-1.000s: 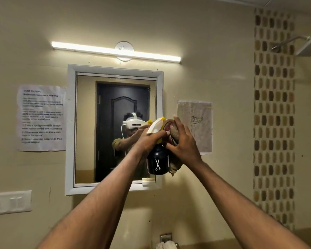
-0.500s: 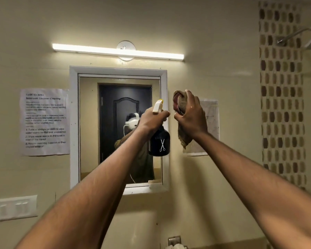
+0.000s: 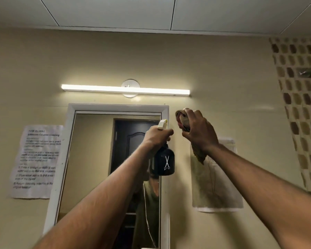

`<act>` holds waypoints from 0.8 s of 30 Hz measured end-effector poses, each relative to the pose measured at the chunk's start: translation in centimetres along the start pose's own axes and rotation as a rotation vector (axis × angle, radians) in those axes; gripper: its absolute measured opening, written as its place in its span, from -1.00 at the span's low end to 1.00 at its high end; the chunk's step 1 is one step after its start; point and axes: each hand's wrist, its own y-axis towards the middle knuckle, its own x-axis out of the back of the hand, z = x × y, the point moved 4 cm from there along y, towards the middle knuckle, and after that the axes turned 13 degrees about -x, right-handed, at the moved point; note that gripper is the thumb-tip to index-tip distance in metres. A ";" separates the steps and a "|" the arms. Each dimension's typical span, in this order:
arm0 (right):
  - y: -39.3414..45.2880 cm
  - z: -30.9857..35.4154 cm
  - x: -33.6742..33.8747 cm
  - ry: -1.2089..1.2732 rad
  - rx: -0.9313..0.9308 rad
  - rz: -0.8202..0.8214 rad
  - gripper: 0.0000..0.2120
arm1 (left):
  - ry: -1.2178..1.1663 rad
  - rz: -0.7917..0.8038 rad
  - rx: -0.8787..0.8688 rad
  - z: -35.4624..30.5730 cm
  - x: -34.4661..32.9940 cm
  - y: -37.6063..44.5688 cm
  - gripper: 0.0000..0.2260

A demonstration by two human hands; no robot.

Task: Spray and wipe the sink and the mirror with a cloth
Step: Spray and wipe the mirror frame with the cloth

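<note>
Your left hand (image 3: 157,136) grips the glossy black spray bottle (image 3: 164,162) mid-frame; your right hand (image 3: 198,131) clutches a bunched brown cloth (image 3: 183,121) beside the white-framed mirror (image 3: 104,159)

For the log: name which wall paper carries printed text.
The paper left of the mirror; it carries printed lines, while the paper right of the mirror shows only a faint drawing.

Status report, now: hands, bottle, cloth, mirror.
Left hand grips bottle. Right hand grips cloth. Both raised before mirror. Nothing blocking.
</note>
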 end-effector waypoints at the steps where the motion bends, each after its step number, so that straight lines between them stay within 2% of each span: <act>1: 0.9 0.0 -0.5 0.002 0.019 0.011 -0.29 | 0.004 -0.015 -0.009 0.1 0.0 0.5 -0.86; 6: 3.7 0.2 -2.3 0.032 0.052 0.018 -0.30 | 0.092 -0.082 -0.041 0.3 0.0 2.2 -0.85; 10: 5.0 0.3 -3.4 0.034 0.083 0.023 -0.32 | 0.130 -0.197 -0.051 0.2 0.3 3.2 -0.85; 15: 6.3 0.1 -4.1 0.000 0.102 0.003 -0.31 | 0.032 -0.062 0.042 0.8 -0.5 4.0 -0.88; 18: 7.6 1.1 -4.0 -0.024 0.146 -0.001 -0.27 | -0.016 -0.056 0.039 0.9 -0.3 4.3 -0.90; 21: 8.1 1.9 -4.1 -0.035 0.181 0.016 -0.35 | -0.008 -0.090 0.018 1.1 0.0 4.3 -0.91; 24: 6.1 2.0 -4.4 -0.120 0.335 0.074 -0.42 | -0.032 -0.113 -0.001 1.5 0.6 4.1 -0.93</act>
